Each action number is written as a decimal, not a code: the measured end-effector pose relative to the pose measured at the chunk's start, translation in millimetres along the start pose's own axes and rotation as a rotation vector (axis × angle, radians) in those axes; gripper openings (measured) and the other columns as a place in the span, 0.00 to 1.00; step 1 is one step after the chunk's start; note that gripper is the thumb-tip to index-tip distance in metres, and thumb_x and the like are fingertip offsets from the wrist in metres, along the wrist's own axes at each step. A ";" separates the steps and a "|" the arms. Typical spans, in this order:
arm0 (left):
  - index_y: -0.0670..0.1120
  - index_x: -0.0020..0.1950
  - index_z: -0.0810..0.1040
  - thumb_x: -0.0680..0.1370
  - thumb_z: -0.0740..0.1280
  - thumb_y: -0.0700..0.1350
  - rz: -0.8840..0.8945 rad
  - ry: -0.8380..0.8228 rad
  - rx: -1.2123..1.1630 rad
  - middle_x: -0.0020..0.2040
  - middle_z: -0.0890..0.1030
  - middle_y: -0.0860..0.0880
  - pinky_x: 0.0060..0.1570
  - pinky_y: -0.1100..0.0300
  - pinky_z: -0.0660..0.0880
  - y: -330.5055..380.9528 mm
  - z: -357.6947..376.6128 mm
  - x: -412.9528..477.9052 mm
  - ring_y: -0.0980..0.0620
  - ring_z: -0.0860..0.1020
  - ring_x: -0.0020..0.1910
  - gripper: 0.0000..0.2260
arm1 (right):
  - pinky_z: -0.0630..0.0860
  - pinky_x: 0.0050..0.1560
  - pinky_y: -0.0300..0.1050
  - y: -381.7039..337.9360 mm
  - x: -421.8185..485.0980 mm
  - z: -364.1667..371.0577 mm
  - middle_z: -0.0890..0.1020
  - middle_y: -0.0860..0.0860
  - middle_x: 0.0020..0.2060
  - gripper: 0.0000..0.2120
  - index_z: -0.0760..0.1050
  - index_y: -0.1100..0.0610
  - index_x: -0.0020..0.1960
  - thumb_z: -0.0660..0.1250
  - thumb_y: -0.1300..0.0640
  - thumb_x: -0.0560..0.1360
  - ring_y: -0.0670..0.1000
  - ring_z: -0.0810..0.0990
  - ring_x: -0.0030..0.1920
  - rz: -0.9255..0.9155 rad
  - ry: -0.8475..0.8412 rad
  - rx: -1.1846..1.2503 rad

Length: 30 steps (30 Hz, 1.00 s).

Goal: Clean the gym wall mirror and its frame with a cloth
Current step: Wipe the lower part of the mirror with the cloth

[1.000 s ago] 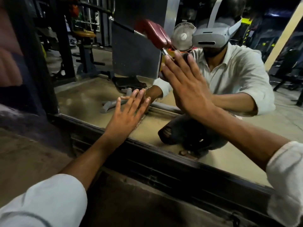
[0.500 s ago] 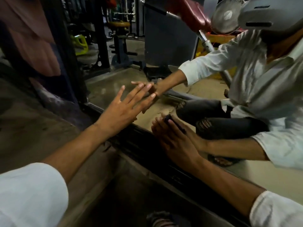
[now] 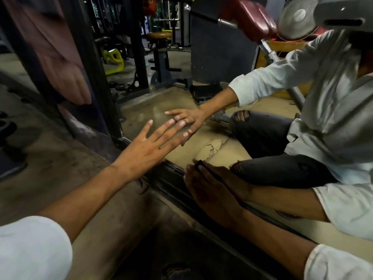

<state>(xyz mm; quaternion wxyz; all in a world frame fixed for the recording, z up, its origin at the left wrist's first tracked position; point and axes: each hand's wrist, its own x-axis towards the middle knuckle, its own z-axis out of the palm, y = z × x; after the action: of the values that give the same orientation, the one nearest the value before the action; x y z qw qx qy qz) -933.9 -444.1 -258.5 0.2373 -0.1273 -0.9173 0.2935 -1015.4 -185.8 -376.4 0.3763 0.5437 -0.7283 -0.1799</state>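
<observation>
Left hand (image 3: 145, 152) flat, fingers spread on mirror (image 3: 141, 110), empty; right hand (image 3: 210, 190) flat, pressing dark cloth (image 3: 201, 165) by frame (image 3: 171, 176)

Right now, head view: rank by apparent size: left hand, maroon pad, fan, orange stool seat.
1. left hand, though it is nearest the camera, which inflates it
2. maroon pad
3. fan, close to the pad and partly hidden, so this pair is unsure
4. orange stool seat

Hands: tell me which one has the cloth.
The right hand, low at the frame, presses the dark cloth; the left hand, spread on the glass, is bare.
</observation>
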 end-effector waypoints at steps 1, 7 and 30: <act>0.47 0.88 0.40 0.78 0.76 0.50 -0.007 -0.009 -0.012 0.87 0.38 0.42 0.76 0.28 0.64 -1.6 2.3 -1.2 0.40 0.44 0.87 0.52 | 0.38 0.82 0.64 0.3 2.8 -1.0 0.54 0.68 0.82 0.35 0.54 0.68 0.83 0.62 0.59 0.80 0.66 0.51 0.83 -0.019 -0.016 0.004; 0.47 0.87 0.37 0.79 0.72 0.48 -0.001 -0.009 0.010 0.86 0.35 0.41 0.74 0.27 0.65 -4.9 15.1 -3.7 0.39 0.40 0.86 0.50 | 0.34 0.82 0.61 28.6 48.1 -29.0 0.71 0.62 0.77 0.32 0.72 0.63 0.77 0.71 0.55 0.75 0.62 0.60 0.80 0.026 0.030 -0.015; 0.41 0.87 0.50 0.85 0.50 0.48 -0.078 0.399 0.049 0.87 0.52 0.40 0.66 0.27 0.72 -3.2 81.4 13.7 0.37 0.55 0.85 0.31 | 0.40 0.84 0.54 1.6 51.4 -8.8 0.68 0.57 0.80 0.25 0.63 0.60 0.81 0.53 0.58 0.84 0.57 0.66 0.80 -0.047 -0.130 -0.078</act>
<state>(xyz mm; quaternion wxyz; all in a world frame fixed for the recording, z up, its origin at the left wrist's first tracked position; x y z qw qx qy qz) -987.5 -480.4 -309.9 0.4284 -0.1415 -0.8489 0.2754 -1016.3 -231.6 -351.5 0.3447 0.5328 -0.7307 -0.2518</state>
